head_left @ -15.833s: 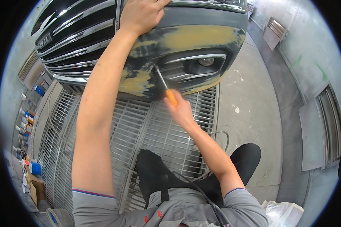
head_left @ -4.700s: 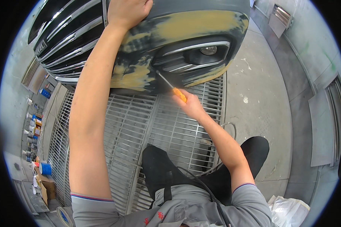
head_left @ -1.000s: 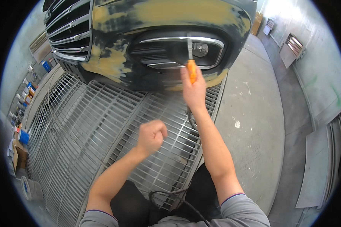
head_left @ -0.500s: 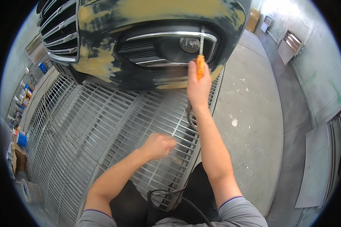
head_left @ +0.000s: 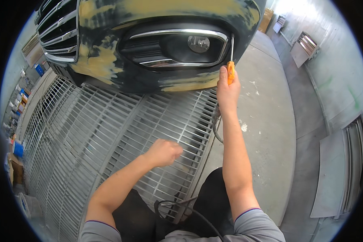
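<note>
Orange plastic marks the handle of a slim metal-shafted screwdriver [head_left: 230, 60], gripped upright in the right hand [head_left: 227, 89], whose fingers are wrapped tightly round the handle. Its thin shaft rises along the right end of the curved chrome trim strip [head_left: 181, 33] that frames the round fog lamp [head_left: 199, 43], and the tip sits at the trim's upper right corner. Trim and lamp are set in a dark car bumper patched with yellow-tan filler [head_left: 109, 60], which fills the top of the view, with a ribbed chrome grille [head_left: 56, 28] at its left. Lower down, the left hand [head_left: 164, 152] is curled into a loose fist holding nothing visible, hovering over the grey steel floor grating [head_left: 88, 133] well apart from the bumper. Smooth grey concrete floor [head_left: 266, 133] lies to the right of the grating. At the bottom edge, a black cable [head_left: 181, 205] loops across the person's dark trousers.
</note>
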Available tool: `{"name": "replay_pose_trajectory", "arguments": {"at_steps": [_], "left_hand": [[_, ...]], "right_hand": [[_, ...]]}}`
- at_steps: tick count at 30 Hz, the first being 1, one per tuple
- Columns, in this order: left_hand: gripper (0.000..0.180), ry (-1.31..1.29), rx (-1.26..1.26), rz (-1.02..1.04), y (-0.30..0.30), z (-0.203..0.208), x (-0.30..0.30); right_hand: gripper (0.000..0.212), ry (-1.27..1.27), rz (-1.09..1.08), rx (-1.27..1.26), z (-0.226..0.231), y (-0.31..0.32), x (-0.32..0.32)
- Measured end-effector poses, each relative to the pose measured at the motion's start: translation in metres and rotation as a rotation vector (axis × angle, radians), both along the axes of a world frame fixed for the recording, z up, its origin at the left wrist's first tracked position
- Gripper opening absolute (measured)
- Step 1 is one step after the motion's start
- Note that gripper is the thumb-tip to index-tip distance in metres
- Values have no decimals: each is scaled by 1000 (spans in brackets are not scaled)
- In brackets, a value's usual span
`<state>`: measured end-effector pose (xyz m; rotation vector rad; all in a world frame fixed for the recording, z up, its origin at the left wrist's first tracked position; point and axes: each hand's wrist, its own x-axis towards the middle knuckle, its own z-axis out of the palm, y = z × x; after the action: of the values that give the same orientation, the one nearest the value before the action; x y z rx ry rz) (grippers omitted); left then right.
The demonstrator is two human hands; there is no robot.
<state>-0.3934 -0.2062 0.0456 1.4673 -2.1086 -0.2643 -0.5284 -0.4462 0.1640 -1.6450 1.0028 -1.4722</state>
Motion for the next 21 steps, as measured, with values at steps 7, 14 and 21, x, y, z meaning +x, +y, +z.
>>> {"name": "replay_pose_trajectory", "arguments": {"at_steps": [7, 14, 21], "left_hand": [[7, -4, 61, -47, -5, -4, -2], [8, 19, 51, -65, -4, -6, -3], [8, 10, 68, -88, -3, -6, -3]], "right_hand": [[44, 129, 33, 131, -18, -6, -37], [48, 325, -42, 185, -40, 2, -45], [37, 366, -36, 147, -61, 4, -49]]}}
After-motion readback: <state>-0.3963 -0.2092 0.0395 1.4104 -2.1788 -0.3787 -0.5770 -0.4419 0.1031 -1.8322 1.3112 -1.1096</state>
